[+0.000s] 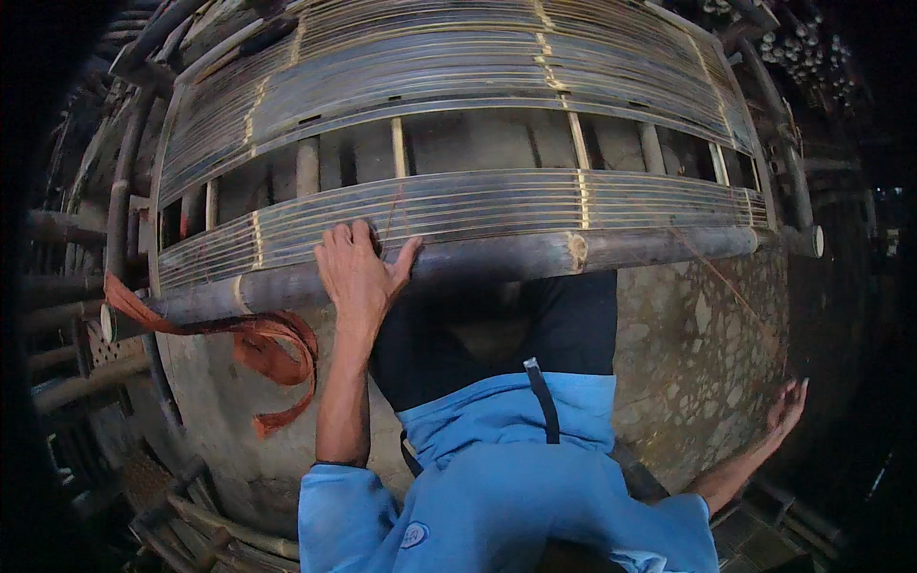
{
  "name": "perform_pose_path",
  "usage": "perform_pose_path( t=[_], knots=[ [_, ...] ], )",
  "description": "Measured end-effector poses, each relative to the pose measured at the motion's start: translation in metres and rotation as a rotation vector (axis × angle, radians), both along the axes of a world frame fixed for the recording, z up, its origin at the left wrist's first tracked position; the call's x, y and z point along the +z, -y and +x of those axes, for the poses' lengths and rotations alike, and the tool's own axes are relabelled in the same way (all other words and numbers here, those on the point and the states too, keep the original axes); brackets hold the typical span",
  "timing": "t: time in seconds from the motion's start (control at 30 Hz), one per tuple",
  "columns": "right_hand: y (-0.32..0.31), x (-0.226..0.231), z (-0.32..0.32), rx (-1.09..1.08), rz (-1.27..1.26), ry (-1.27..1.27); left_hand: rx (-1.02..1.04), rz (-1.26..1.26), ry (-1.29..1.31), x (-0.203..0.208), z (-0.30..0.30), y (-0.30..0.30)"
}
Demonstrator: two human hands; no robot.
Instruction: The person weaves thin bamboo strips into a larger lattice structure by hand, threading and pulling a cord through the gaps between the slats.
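My left hand [361, 267] lies over the front bamboo pole [478, 263] of a slatted bamboo bench, thumb apart from the fingers, fingertips on the narrow slats [497, 196]. Beside these fingers a thin reddish-brown strand [396, 199] stands up from the slats. Another length of thin strand [731, 285] slants from the pole's right part down towards my right hand [786, 411]. That hand is held out far to the right with its fingers bent together, and the strand seems to end at them. A bundle of reddish-brown strips [272, 349] hangs from the pole's left end.
Wider slatted panels [430, 72] fill the far part of the bench, with a gap crossed by bamboo bars [399, 148] before the front slats. Bamboo poles [124, 191] stand at the left. Below is a rough stone-and-concrete floor [688, 353].
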State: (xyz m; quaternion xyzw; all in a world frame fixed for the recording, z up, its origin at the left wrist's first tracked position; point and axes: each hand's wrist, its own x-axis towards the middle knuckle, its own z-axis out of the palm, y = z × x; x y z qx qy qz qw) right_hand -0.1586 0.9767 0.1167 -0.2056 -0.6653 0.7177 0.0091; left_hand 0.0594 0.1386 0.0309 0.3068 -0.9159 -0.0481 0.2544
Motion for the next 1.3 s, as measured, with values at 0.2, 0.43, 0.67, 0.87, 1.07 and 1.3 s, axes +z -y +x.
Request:
perform_pose_path(
  t=[0.2,0.43,0.67,0.87,1.07,1.3],
  knots=[
    [-0.032,-0.037,0.030,0.027,1.720,0.399,-0.046,0.496,-0.162,-0.002,0.033,0.007],
    [0.254,-0.007,-0.048,0.556,1.552,-0.004,-0.036,1.037,-0.417,0.121,0.161,0.083],
    [0.599,-0.025,-0.048,0.991,0.727,-0.678,-0.278,1.328,-0.951,0.163,0.187,0.217],
    [0.769,-0.092,-0.035,1.328,0.701,-0.525,-0.143,0.522,0.216,0.022,-0.064,0.160],
    [0.826,-0.138,-0.031,1.517,0.851,-0.393,-0.035,0.649,0.376,-0.048,-0.130,0.128],
    [0.816,-0.141,-0.041,1.501,0.230,-0.317,-0.113,0.449,0.289,-0.012,-0.098,0.149]
  ],
)
